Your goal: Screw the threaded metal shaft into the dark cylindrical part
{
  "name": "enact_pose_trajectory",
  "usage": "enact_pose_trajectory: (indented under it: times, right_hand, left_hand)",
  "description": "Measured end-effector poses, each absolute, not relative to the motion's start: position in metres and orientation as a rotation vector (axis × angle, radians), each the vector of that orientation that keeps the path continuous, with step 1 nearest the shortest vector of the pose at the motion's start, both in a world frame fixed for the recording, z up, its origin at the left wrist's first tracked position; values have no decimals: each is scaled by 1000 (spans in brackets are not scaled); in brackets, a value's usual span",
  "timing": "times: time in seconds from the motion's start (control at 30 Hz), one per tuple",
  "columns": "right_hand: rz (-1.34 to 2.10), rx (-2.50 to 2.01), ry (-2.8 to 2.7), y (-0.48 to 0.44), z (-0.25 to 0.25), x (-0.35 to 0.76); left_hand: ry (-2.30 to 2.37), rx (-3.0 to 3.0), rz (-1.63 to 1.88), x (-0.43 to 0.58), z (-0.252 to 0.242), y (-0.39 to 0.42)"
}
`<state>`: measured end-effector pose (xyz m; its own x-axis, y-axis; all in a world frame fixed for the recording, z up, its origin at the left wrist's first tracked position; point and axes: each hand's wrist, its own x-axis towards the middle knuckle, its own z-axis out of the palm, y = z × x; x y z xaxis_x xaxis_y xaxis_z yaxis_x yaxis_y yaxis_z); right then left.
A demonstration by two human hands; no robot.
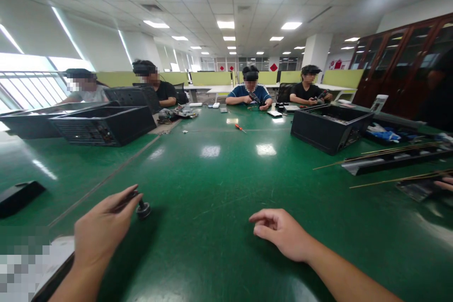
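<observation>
Pinching small dark metal part (143, 211) b/w thumb & fingers of L hand (102, 226), w/ round end down, over L side of green table (212, 184); can't tell if touching. Holding R hand (281, 232) over table to the R, well apart from part, w/ fingers loosely curled, about half open, gripping nothing visible. Lying farther up mid-table: orange screwdriver (239, 127), in front of person in blue top (235, 95). Standing on table: black box (109, 125) on L, black case (314, 130) on R, nr thin rods (382, 182).
</observation>
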<state>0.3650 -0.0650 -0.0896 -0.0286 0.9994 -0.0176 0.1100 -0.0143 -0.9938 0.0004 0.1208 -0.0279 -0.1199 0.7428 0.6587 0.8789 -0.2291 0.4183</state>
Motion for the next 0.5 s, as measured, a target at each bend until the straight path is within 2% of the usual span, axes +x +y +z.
enact_pose_trajectory:
  times: [0.1,0.37,0.5]
  right_hand:
    - [1178,-1298,-1325,-66,-89,364]
    - [1141,-1349,-1377,-68,-81,363]
    - [1126,-1354,-1390,-69,-81,362]
  left_hand:
    - [-1790,-2003,-1345,9,-27,127]
    - [-2215,-1846,-1194,10,-23,121]
    - [-2292,-1822,-1252,6,-23,115]
